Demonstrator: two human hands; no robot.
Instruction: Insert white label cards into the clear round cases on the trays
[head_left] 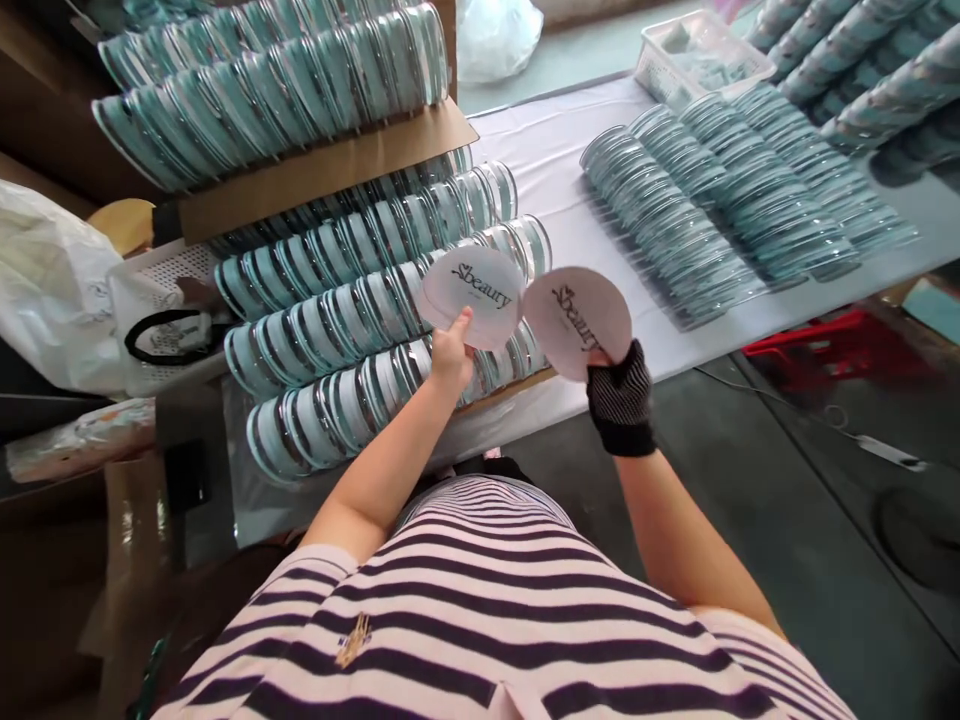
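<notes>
Long white table (555, 160) packed with rows of teal lids (360, 320) at eleven o'clock, left hand (450, 355) pinching one printed disc (472, 295), gloved right hand (621, 400) gripping another disc (576, 318) at one o'clock—best held by the edges.

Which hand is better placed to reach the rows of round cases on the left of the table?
Probably the left hand: it holds its printed disc directly over the left rows of cases. The gloved right hand holds its own disc off the table edge.
</notes>
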